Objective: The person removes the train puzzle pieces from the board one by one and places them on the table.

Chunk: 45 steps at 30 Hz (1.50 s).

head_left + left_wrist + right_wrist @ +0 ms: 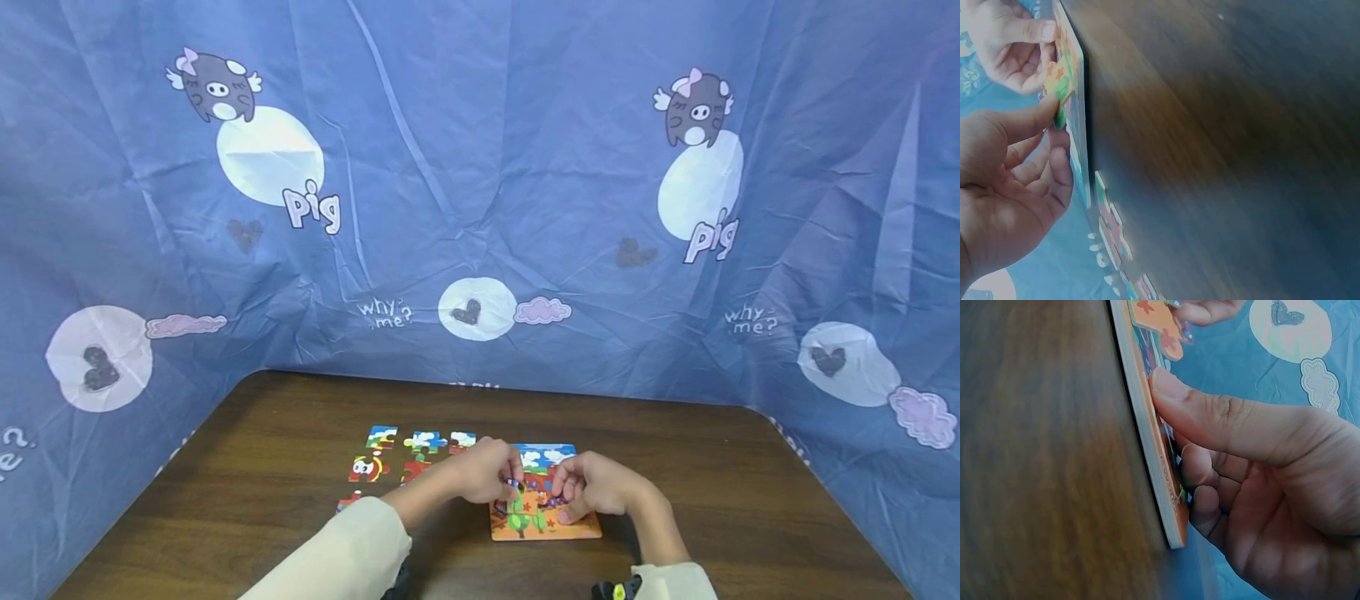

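Observation:
My left hand (486, 472) pinches an orange-and-green jigsaw piece (1155, 324) between thumb and fingers. In the right wrist view that piece stands tilted, partly raised off the puzzle board (577, 533). The board is a flat picture puzzle with an orange lower part and blue sky with white clouds at its top. Over its right side is my right hand (600, 485), with the thumb (1191, 406) touching the board near its edge. Its other fingers are loosely curled over the surface, and I see nothing gripped in them. Both hands cover parts of the picture.
Several loose jigsaw pieces lie left of the board on the dark wooden table (285, 467), among them a red one with a face (365, 468) and a blue-and-white one (425, 442). My left forearm partly covers them. A blue printed cloth (480, 208) hangs around the table's back and sides.

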Each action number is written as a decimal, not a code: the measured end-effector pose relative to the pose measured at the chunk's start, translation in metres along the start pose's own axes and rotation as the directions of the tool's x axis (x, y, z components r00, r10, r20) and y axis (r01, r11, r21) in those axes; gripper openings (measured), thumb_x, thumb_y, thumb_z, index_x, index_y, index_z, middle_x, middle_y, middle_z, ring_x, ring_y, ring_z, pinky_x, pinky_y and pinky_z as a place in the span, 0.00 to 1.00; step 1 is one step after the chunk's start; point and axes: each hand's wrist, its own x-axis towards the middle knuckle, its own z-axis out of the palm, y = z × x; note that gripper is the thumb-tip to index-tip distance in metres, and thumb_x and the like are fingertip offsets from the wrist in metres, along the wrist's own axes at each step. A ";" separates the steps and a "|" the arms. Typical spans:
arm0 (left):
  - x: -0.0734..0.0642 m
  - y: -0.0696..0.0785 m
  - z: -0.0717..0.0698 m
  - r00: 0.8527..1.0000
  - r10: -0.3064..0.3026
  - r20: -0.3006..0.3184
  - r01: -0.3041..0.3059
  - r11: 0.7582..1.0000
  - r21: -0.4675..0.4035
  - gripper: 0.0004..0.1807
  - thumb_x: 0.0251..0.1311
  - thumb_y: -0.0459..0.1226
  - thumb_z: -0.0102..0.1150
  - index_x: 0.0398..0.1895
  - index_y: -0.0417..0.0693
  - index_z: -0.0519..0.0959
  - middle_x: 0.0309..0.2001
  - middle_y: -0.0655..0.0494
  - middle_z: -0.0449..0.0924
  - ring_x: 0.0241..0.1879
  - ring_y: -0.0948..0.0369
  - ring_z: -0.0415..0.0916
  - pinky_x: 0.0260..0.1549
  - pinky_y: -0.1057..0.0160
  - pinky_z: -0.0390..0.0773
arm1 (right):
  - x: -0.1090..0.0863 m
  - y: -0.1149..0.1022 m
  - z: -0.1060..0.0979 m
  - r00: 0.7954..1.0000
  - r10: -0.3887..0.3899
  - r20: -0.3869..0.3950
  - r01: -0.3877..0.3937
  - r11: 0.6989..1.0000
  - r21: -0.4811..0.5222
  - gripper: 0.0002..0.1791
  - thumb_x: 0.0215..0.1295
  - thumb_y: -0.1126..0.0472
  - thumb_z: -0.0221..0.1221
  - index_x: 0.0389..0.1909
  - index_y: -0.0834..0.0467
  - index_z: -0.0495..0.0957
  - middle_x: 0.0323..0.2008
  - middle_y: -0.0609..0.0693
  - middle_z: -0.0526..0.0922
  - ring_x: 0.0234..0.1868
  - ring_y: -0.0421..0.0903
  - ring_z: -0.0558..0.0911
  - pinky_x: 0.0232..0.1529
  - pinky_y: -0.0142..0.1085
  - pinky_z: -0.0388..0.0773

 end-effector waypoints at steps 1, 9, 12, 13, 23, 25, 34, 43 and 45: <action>-0.002 -0.001 -0.002 1.000 0.008 -0.003 -0.008 1.000 -0.015 0.08 0.60 0.31 0.72 0.33 0.47 0.79 0.27 0.63 0.79 0.27 0.70 0.72 0.31 0.69 0.74 | 0.000 0.000 0.000 1.000 0.000 0.001 0.000 1.000 0.002 0.16 0.49 0.71 0.76 0.36 0.65 0.79 0.27 0.49 0.76 0.30 0.43 0.73 0.30 0.29 0.71; -0.018 -0.010 -0.017 0.999 0.036 -0.017 -0.038 0.992 -0.120 0.04 0.64 0.28 0.67 0.35 0.43 0.80 0.29 0.60 0.82 0.28 0.68 0.75 0.32 0.67 0.76 | 0.000 -0.001 0.002 1.000 0.021 -0.003 -0.021 0.999 0.036 0.16 0.49 0.72 0.76 0.36 0.65 0.79 0.27 0.50 0.75 0.30 0.43 0.73 0.29 0.30 0.71; -0.024 -0.016 -0.022 0.999 0.023 -0.028 -0.026 0.989 -0.147 0.04 0.64 0.29 0.67 0.35 0.43 0.80 0.29 0.60 0.81 0.29 0.67 0.75 0.33 0.66 0.77 | 0.000 -0.001 0.002 1.000 0.030 -0.008 -0.029 0.999 0.044 0.16 0.49 0.72 0.76 0.36 0.65 0.79 0.27 0.50 0.75 0.29 0.43 0.73 0.29 0.30 0.71; -0.025 -0.019 -0.023 0.999 0.024 -0.037 -0.029 0.988 -0.150 0.04 0.64 0.29 0.67 0.35 0.43 0.81 0.29 0.60 0.81 0.29 0.67 0.76 0.34 0.66 0.77 | -0.001 -0.001 0.002 0.999 0.032 -0.012 -0.031 0.999 0.042 0.17 0.49 0.72 0.76 0.36 0.65 0.79 0.27 0.50 0.75 0.29 0.43 0.73 0.29 0.30 0.71; -0.048 -0.040 -0.040 0.996 -0.001 -0.084 -0.018 0.974 -0.226 0.03 0.63 0.27 0.66 0.36 0.39 0.81 0.29 0.56 0.80 0.30 0.61 0.77 0.29 0.63 0.77 | -0.002 0.000 0.000 0.992 0.100 -0.077 -0.101 0.995 -0.008 0.17 0.50 0.69 0.77 0.36 0.62 0.79 0.28 0.50 0.76 0.30 0.44 0.73 0.31 0.32 0.71; -0.053 -0.044 -0.041 0.996 -0.009 -0.087 -0.011 0.973 -0.232 0.03 0.62 0.27 0.66 0.36 0.38 0.81 0.29 0.56 0.80 0.30 0.61 0.77 0.29 0.63 0.76 | -0.002 0.000 0.000 0.990 0.109 -0.085 -0.110 0.994 -0.008 0.17 0.50 0.68 0.77 0.36 0.62 0.79 0.28 0.50 0.76 0.30 0.44 0.73 0.31 0.32 0.71; -0.081 -0.064 -0.043 0.999 -0.019 -0.033 0.011 0.971 -0.238 0.02 0.63 0.27 0.66 0.35 0.40 0.81 0.30 0.56 0.81 0.31 0.61 0.77 0.32 0.62 0.78 | -0.003 0.000 0.001 0.990 0.104 -0.099 -0.105 0.994 -0.012 0.17 0.50 0.68 0.77 0.37 0.62 0.79 0.28 0.49 0.75 0.29 0.44 0.73 0.30 0.31 0.71; -0.107 -0.076 -0.046 1.000 0.018 -0.008 -0.020 0.976 -0.217 0.02 0.61 0.25 0.66 0.34 0.37 0.82 0.29 0.56 0.81 0.30 0.64 0.77 0.34 0.67 0.79 | 0.000 0.000 0.000 0.991 0.106 -0.083 -0.106 0.994 0.003 0.17 0.50 0.68 0.77 0.37 0.62 0.79 0.28 0.49 0.76 0.29 0.43 0.73 0.30 0.31 0.71; -0.110 -0.079 -0.047 1.000 0.013 -0.001 -0.013 0.977 -0.215 0.03 0.61 0.25 0.66 0.34 0.38 0.82 0.29 0.57 0.81 0.30 0.64 0.77 0.34 0.67 0.79 | 0.000 0.000 0.000 0.991 0.105 -0.082 -0.104 0.995 0.005 0.17 0.51 0.68 0.77 0.37 0.62 0.79 0.28 0.49 0.76 0.29 0.43 0.73 0.29 0.31 0.71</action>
